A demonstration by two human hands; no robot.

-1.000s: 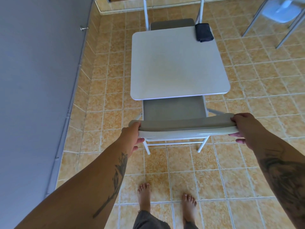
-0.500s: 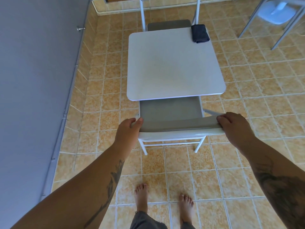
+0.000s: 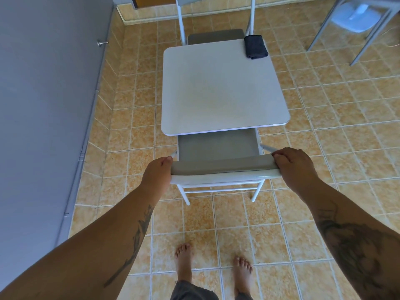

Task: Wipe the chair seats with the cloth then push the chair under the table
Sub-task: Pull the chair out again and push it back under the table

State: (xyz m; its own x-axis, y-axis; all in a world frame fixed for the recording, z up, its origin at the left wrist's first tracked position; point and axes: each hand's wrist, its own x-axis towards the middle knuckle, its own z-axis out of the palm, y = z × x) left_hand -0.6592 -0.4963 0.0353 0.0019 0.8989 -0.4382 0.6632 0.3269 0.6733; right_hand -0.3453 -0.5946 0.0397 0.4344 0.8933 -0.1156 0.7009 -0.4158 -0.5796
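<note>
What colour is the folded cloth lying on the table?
Dark navy, nearly black; the cloth shows best in the head view.

Your table (image 3: 223, 87) hides the front of the near chair (image 3: 218, 146) seat and most of the far chair (image 3: 214, 35); the far chair's back is cut off at the top edge; your fingertips curl out of sight behind the near backrest.

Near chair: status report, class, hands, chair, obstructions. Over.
Left hand and right hand grip the near chair backrest ends. Seat partly under table. Cloth on far corner. Nothing blocking.
</note>
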